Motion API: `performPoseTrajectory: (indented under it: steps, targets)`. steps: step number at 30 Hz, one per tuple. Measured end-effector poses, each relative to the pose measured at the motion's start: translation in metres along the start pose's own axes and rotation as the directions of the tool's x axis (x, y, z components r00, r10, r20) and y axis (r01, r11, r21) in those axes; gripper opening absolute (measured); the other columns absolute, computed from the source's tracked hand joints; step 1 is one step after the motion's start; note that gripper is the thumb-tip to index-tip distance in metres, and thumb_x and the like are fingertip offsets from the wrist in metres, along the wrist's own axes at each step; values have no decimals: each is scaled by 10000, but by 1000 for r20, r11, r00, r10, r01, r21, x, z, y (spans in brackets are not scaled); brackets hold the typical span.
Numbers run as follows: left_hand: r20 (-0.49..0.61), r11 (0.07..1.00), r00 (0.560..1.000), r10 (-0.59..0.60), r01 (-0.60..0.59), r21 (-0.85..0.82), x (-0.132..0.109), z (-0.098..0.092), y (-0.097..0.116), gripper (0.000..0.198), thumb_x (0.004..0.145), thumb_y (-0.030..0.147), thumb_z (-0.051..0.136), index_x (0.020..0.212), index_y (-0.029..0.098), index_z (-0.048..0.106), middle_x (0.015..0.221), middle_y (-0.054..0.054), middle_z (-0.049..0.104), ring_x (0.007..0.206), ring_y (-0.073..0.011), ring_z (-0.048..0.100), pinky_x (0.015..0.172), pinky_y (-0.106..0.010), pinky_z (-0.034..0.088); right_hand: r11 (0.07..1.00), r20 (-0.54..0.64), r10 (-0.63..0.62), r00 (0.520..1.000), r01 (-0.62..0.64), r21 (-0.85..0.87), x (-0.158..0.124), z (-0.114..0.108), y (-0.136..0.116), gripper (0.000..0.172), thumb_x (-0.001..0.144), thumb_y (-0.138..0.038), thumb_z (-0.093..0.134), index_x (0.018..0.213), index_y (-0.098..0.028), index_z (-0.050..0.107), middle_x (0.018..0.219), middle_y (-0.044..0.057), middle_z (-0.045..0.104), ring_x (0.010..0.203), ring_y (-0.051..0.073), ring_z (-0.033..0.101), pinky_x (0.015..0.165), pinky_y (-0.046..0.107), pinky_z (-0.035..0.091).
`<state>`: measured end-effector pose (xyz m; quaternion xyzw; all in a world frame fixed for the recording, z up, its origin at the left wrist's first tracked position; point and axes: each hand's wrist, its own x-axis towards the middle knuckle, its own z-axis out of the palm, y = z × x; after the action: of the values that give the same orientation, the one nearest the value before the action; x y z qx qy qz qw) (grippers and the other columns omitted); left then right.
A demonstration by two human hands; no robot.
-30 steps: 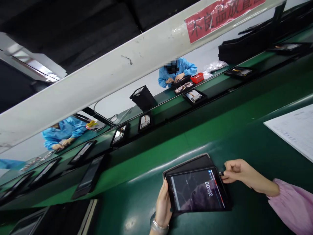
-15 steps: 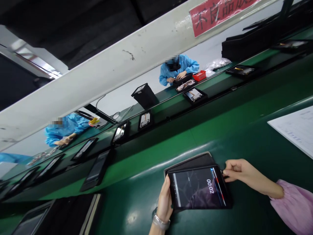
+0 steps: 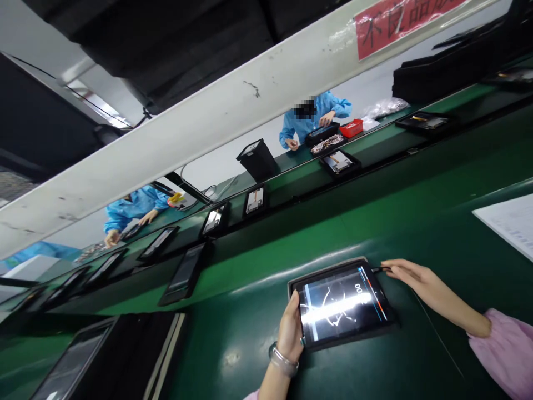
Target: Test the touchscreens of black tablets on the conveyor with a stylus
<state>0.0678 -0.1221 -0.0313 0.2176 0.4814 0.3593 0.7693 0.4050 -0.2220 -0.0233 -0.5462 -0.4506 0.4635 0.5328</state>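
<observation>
A tablet (image 3: 333, 328) with a lit screen rests on or in a dark tray with a greyish rim (image 3: 328, 269) on the green bench. White curved lines, a bright glare band and some digits show on its screen. My left hand (image 3: 290, 328), with a metal band at the wrist, grips the tablet's left edge, thumb on top. At the upper right corner, my right hand (image 3: 416, 278) pinches a thin black cable (image 3: 381, 269) that reaches the tablet's edge. Whether the cable is plugged in is too small to tell. A thin line of cable trails below that hand.
Black trays stacked with a tablet (image 3: 79, 361) stand at lower left. Another dark tablet (image 3: 187, 272) lies nearer the line of device trays (image 3: 255, 200). Paper sheets (image 3: 508, 222) lie at right. Two co-workers in blue (image 3: 318, 116) sit beyond, under a white beam (image 3: 216, 116).
The tablet has shifted to line up more with the tray beneath it, and its screen now catches glare. My right hand's fingers have straightened around the cable. The view has swung slightly left.
</observation>
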Motion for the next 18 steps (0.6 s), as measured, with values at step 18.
performPoseTrajectory:
  steps: [18]
  targets:
    - [-12, 999, 1000, -6, 6, -37, 1, 3, -3, 526, 980, 428, 662, 1422, 150, 597, 1287, -142, 707, 1169, -310, 693, 1085, -438, 535, 533, 428, -357, 830, 558, -636, -26, 27, -2, 477, 1216, -521, 263, 1435, -318, 635, 1678, 62, 168, 1481, 487, 70, 1054, 840, 304]
